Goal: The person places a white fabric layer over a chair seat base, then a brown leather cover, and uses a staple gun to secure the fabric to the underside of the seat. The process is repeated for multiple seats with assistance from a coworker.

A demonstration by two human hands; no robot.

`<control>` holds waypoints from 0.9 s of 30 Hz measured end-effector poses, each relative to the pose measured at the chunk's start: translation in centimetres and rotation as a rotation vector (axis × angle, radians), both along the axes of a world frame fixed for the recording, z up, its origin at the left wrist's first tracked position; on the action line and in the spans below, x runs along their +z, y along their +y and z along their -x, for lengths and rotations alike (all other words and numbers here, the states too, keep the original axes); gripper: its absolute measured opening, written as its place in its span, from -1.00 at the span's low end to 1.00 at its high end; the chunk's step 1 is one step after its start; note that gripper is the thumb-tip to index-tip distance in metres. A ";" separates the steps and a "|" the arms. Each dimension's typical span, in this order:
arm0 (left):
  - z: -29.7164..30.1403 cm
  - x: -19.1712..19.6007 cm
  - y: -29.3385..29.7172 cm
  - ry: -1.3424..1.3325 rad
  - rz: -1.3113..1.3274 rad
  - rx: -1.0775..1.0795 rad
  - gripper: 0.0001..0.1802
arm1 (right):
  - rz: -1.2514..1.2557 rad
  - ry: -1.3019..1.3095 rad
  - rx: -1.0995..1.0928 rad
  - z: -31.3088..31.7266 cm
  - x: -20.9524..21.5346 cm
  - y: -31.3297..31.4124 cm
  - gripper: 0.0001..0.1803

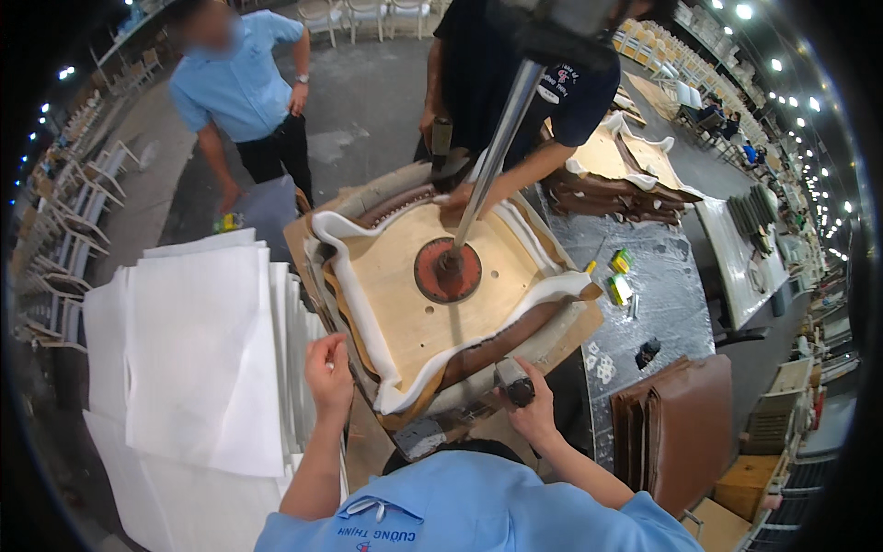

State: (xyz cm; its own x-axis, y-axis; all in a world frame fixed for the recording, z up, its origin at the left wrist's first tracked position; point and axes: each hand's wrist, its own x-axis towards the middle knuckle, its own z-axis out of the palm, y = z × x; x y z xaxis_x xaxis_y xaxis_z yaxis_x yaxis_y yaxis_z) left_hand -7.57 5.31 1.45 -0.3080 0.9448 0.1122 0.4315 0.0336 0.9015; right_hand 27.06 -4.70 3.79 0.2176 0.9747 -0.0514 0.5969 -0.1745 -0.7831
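A plywood seat panel (391, 317) lies underside up on a padded stand, with white foam (342, 267) and brown leather (501, 348) around its edges. A round red press plate (448, 270) on a metal rod bears down on its middle. My right hand (535, 409) grips what looks like a staple gun (515, 383) at the near right edge. Beside the near left edge is my left hand (329, 375), its fingers curled together, apart from the leather; what they hold, if anything, is too small to name.
Opposite me a co-worker's hand (455, 198) rests on the panel's far edge; their other hand holds a similar tool (441, 138). White foam sheets (202, 350) are stacked left, brown leather pieces (685, 428) right. Small yellow-green boxes (621, 261) sit on the plastic-covered table (667, 304). Another person (244, 83) stands far left.
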 end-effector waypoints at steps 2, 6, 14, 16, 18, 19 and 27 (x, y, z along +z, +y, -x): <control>1.4 -3.0 -2.3 -0.031 0.068 0.106 -0.82 | 0.000 -0.046 0.024 0.0 0.8 0.4 -0.23; 0.1 -4.8 -6.0 -0.077 0.104 0.068 -0.74 | -0.021 -0.076 0.053 -1.4 0.1 0.2 -0.17; -2.2 -2.5 -7.8 0.565 -0.130 -0.326 -0.29 | -0.051 -0.142 0.052 -3.8 -0.1 1.0 -0.07; -2.6 -2.0 -7.2 0.668 -0.138 -0.419 -0.30 | -0.099 -0.219 0.023 -5.4 -0.8 1.8 -0.08; -3.1 -1.1 -6.5 0.730 -0.169 -0.537 -0.31 | -0.172 -0.217 -0.020 -7.3 -1.7 2.9 -0.08; -2.9 -0.9 -6.2 0.769 -0.195 -0.573 -0.35 | -0.246 -0.238 -0.010 -7.8 -1.6 3.4 -0.11; -0.4 -1.5 -2.5 0.821 -0.184 -0.727 -0.51 | -0.263 -0.017 -0.142 -9.7 2.3 -0.1 -0.26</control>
State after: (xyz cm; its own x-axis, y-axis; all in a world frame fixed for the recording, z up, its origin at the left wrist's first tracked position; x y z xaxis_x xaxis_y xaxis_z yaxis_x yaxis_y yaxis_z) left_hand -7.20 2.80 -0.03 0.5444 0.8182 0.1849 0.7621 -0.5745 0.2984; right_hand 36.81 -4.79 6.09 0.3514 0.9138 0.2039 0.5941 -0.0493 -0.8029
